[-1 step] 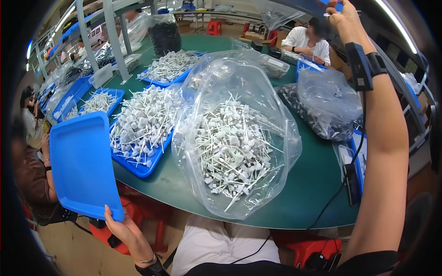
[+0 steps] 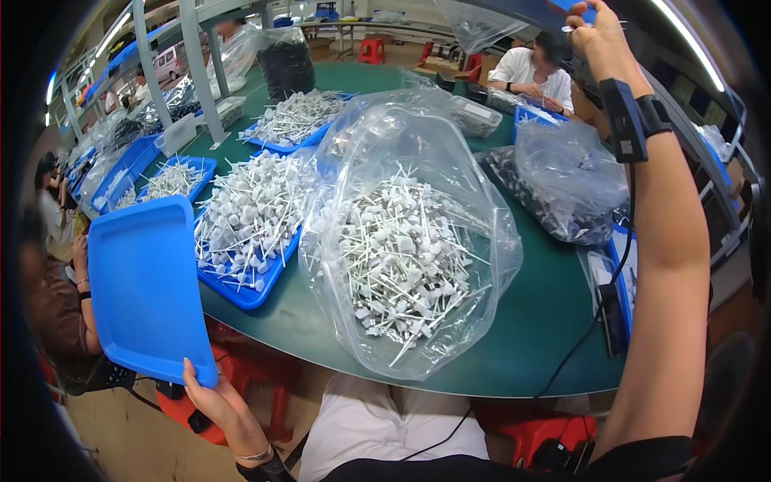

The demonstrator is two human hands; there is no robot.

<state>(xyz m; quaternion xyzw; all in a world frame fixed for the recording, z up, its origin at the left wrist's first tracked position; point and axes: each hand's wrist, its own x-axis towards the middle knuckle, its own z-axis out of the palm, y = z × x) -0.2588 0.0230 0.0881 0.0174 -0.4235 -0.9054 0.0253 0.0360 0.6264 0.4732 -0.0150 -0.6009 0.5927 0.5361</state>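
Observation:
My left hand [image 2: 217,398] grips the lower corner of a blue plastic tray [image 2: 148,281], held up on its edge at the table's left side, with nothing in it. Raised to the upper right, my right hand [image 2: 596,36] has its fingers closed on a blue piece [image 2: 572,10] that the picture's top edge cuts off; its kind cannot be made out. Between my arms lies a clear plastic bag [image 2: 494,281], spread open around a heap of small white parts with thin stems [image 2: 405,265]. A blue tray [image 2: 255,299] piled with similar white parts stands left of the bag.
More loaded blue trays [image 2: 277,146] stand farther back and left. A bag of dark parts [image 2: 562,189] sits on the right, near a phone [image 2: 613,321] and a black cable [image 2: 574,361]. Metal posts [image 2: 205,72] rise at the left. Co-workers sit at the left and far right.

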